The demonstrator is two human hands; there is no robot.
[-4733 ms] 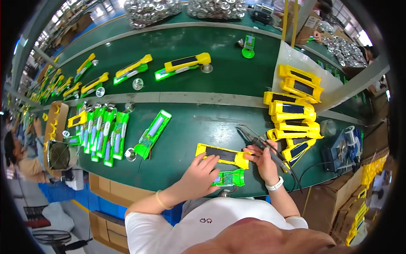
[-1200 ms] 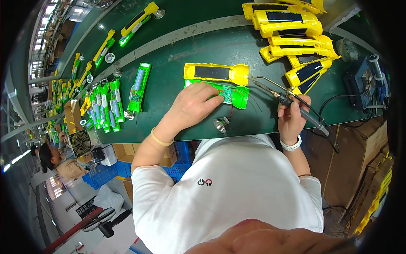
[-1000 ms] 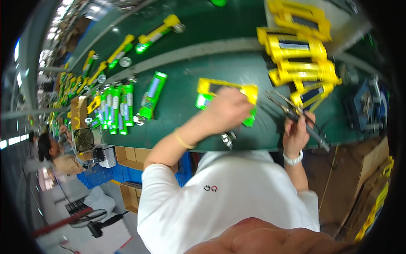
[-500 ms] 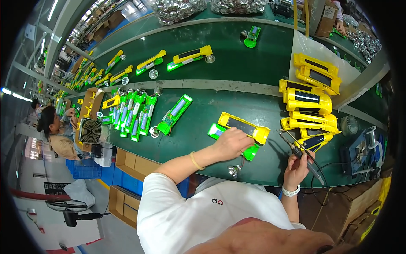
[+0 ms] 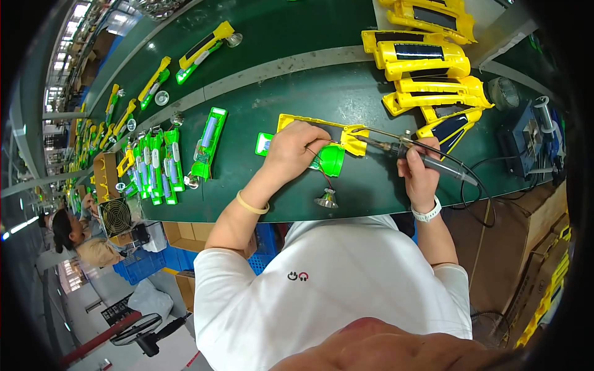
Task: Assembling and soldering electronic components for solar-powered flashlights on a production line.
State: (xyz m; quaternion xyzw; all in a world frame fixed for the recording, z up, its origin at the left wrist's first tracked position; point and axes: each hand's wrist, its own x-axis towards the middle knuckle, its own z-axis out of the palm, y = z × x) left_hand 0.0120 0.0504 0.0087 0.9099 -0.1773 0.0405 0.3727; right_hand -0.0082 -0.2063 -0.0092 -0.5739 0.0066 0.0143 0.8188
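My left hand (image 5: 296, 148) is over a yellow flashlight casing (image 5: 354, 142) with a dark panel, and a green flashlight casing (image 5: 331, 162) beside it. Its thumb and fingers are pinched on a thin wire, partly hidden by the fingertips. A red and dark wire pair runs from the green casing down to a small shiny lamp reflector (image 5: 327, 198) near the table edge. My right hand (image 5: 421, 170) grips a soldering iron (image 5: 436, 166) with a thin feed tube along it. The iron's tip points left, at the end of the yellow casing.
Several yellow casings (image 5: 427, 59) are stacked at the right, before a blue soldering station (image 5: 521, 137) with a solder spool (image 5: 542, 111). Green casings with batteries (image 5: 154, 164) lie in a row at left; one green casing (image 5: 210, 142) lies apart. A co-worker (image 5: 74, 235) sits at far left.
The view has shifted. The soldering iron has come left, its tip now against or close over the yellow casing's end. My left hand stays at the casings, fingers pinched.
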